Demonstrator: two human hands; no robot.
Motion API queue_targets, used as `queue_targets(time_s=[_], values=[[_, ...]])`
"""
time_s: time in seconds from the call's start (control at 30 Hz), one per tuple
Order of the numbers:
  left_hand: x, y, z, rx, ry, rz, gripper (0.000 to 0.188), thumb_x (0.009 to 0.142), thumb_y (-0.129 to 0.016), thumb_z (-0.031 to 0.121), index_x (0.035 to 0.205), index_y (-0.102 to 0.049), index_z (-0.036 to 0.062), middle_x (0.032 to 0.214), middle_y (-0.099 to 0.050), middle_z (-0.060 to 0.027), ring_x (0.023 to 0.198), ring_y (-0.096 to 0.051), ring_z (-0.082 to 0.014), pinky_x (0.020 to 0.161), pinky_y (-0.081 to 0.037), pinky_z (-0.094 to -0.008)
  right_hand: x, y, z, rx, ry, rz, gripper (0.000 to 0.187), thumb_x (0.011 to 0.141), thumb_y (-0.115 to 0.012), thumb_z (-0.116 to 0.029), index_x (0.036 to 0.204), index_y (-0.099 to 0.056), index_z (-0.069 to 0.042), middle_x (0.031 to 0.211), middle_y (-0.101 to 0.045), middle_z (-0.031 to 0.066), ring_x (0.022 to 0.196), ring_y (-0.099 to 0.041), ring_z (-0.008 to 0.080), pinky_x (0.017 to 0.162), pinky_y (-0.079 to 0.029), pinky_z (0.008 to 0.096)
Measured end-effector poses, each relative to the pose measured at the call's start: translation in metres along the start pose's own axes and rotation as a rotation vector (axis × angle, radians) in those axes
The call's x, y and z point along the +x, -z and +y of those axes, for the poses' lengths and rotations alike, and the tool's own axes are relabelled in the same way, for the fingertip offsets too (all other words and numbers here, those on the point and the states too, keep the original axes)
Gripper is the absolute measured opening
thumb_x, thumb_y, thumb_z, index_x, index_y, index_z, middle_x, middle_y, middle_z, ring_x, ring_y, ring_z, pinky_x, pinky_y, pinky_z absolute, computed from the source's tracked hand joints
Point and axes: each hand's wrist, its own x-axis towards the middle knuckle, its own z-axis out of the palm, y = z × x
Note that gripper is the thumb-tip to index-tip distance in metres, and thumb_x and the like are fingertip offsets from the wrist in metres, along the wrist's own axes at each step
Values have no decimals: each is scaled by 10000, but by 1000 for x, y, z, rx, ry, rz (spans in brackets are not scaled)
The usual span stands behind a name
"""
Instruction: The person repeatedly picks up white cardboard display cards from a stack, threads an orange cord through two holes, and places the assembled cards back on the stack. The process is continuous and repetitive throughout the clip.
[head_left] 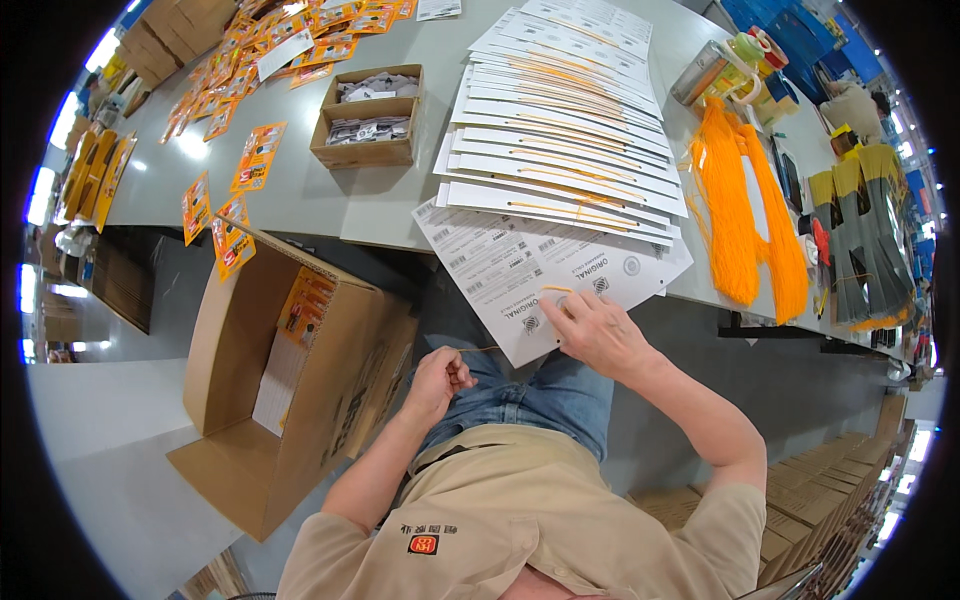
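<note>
A printed white sheet hangs tilted over the table's front edge, above my lap. My right hand is closed at its lower right side, fingertips pinched together. A short orange cord end shows at those fingertips. My left hand is curled closed left of the sheet's lower corner. From it a thin orange cord runs toward the sheet, where the rest is hidden. Behind lies a fanned stack of white sheets, with orange cords lying across them.
An open cardboard box with packed cards stands at my left. On the table are a divided small box, scattered orange cards and bundles of orange cord. Grey strips with yellow ends lie far right. Stacked cartons stand behind right.
</note>
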Motion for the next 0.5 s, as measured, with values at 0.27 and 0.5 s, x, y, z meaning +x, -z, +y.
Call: queue_targets(time_s=[0.27, 0.5], values=[[0, -8, -3, 1, 18, 15, 214, 988, -499, 154, 797, -532, 64, 655, -559, -59, 611, -563, -190, 735, -550, -372, 21, 4, -10, 133, -56, 32, 549, 783, -762, -179, 1279, -566, -52, 886, -585, 70, 832, -639, 240, 704, -533, 363], [0, -27, -5, 256, -66, -133, 195, 994, -562, 157, 865, -626, 26, 673, -595, -34, 610, -584, -142, 707, -542, -315, 58, 3, -21, 416, -255, 158, 386, 856, -725, -158, 1180, -565, -20, 963, -657, 150, 890, -663, 351, 737, -543, 429]])
